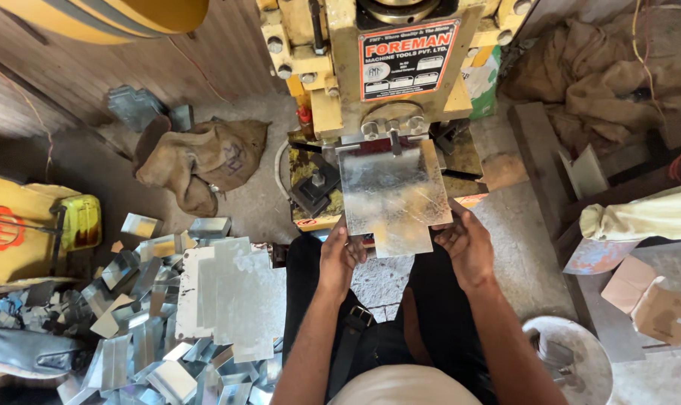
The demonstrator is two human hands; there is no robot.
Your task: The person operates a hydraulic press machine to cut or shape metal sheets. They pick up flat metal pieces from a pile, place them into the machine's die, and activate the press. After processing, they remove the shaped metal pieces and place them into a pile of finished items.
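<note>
Head view looks straight down at a seated person feeding a metal sheet (391,196) into a yellow press (370,82). The sheet is a flat, shiny plate with a narrower tab toward the person; its far edge lies under the press head, and it rests over the press bed. The left hand (340,253) pinches the sheet's near left corner, fingers curled over the edge. The right hand (466,241) grips the near right edge, thumb on top and fingers beneath, closed on the metal. Both hands hold the sheet level and square to the machine.

By the look of it, the step in hand is positioning the sheet for a stroke: the far edge seems seated against the tooling, though the exact stop is hidden under the head. The next move calls for keeping the sheet flat and steady, and keeping both hands at the near edge, well apart from the tool.

On the floor to the left lies a stack of flat sheets (231,289) amid a pile of bent offcuts (141,352). A burlap sack (201,157) lies beside the press, and a pale bucket (573,360) stands near the person's right knee.
</note>
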